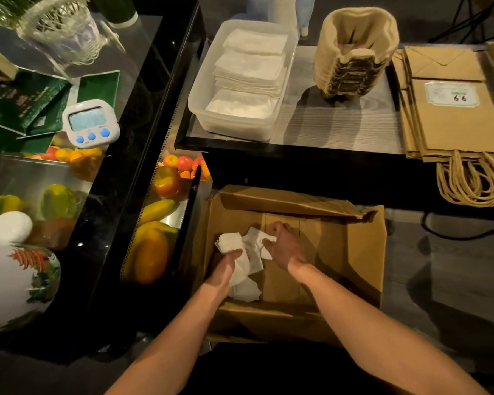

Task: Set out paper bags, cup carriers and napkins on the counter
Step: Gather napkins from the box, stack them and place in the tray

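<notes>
Both my arms are reaching down into the open cardboard box (357,252) on the floor, right in front of the desk (340,124). My left hand (224,270) has its fingers curled round a small wad of the loose napkins (253,259), with a squared-off little stack of them sticking out past my thumb. My right hand (287,249) is just beside it, fingers pinching the edge of another white napkin from the same pile. The rest of that pile lies crumpled on the bottom of the box, between and under my hands.

Up on the desk, the clear plastic tub (199,92) holds folded napkins (250,68) in three neat piles. Just to the right of it stands a tall nested stack of pulp cup carriers (354,57), leaning a bit. Further right, the brown paper bags (454,124) lie flat in a stack, twine handles hanging over the near edge, and the top one has a label on it.

Off to my left there's a white digital timer (90,122) with blue buttons on top of a glass case, and fruit (160,212) inside the case.
</notes>
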